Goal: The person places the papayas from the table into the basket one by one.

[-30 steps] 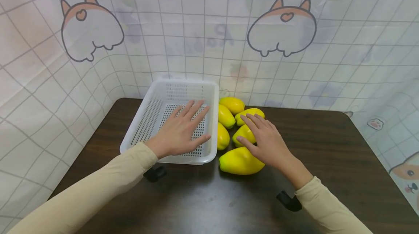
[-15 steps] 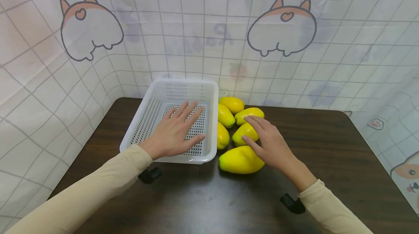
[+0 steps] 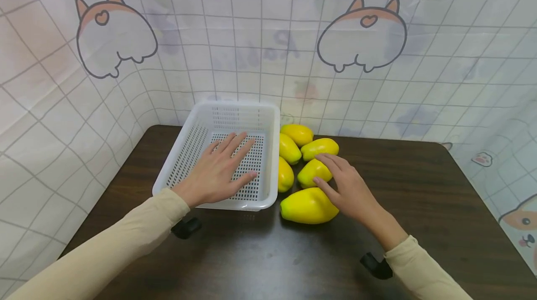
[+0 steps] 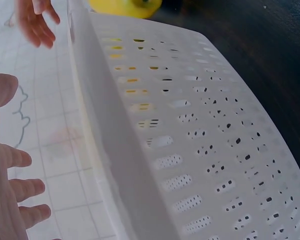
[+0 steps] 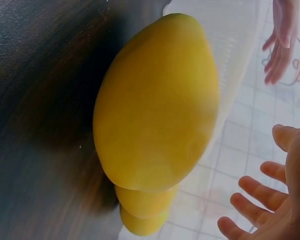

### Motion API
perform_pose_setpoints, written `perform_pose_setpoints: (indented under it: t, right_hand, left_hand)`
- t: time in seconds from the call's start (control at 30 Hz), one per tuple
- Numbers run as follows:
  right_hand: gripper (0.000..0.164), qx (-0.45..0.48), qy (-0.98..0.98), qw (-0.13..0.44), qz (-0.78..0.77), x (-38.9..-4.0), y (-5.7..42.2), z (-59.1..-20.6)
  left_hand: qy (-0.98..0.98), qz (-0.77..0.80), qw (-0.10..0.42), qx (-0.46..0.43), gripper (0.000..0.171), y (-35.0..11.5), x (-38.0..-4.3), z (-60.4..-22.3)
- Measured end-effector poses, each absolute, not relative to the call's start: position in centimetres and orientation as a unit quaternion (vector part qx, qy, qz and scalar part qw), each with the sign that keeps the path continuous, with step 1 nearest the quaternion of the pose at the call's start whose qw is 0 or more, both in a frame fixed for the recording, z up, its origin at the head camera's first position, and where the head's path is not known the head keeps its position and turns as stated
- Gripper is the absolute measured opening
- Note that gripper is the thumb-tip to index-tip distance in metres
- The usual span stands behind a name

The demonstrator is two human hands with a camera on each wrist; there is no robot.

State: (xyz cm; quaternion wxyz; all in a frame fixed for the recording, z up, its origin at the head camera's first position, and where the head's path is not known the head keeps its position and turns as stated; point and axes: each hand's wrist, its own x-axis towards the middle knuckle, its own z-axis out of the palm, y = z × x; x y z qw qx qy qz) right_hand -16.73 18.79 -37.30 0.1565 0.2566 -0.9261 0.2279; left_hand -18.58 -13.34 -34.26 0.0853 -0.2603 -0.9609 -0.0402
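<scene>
A white perforated plastic basket [image 3: 247,205] stands on the left part of the table. Above it hovers my left hand [image 3: 213,176], fingers spread and straight, holding nothing. In the left wrist view a gap separates those fingers [image 4: 29,189] from the basket's rim. Several yellow mangoes lie along the basket's right side, the largest mango [image 3: 309,206] nearest me. My right hand [image 3: 350,192] is over that large mango and a smaller mango [image 3: 313,173], with relaxed fingers and nothing held. In the right wrist view its fingers [image 5: 262,194] are apart from the fruit.
The dark wooden table [image 3: 411,197] extends to the right and toward me. Behind and at both sides hangs a white gridded cloth [image 3: 268,44] with cartoon dogs. A black strap end [image 3: 186,228] sits below my left wrist, and another black strap end [image 3: 375,265] below my right.
My left hand has drifted left and slightly toward me over the basket. The right hand has shifted slightly right and nearer me. The basket and mangoes have stayed put.
</scene>
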Motion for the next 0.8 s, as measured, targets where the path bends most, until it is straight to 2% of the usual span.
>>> perform_pose_setpoints:
  t: [0.8]
  right_hand:
    - [0.049,0.24,-0.928,0.144,0.244,-16.1,19.9,-38.5]
  left_hand:
    - [-0.967,-0.043,0.078,-0.239,0.077,-15.5,-18.4,-34.5]
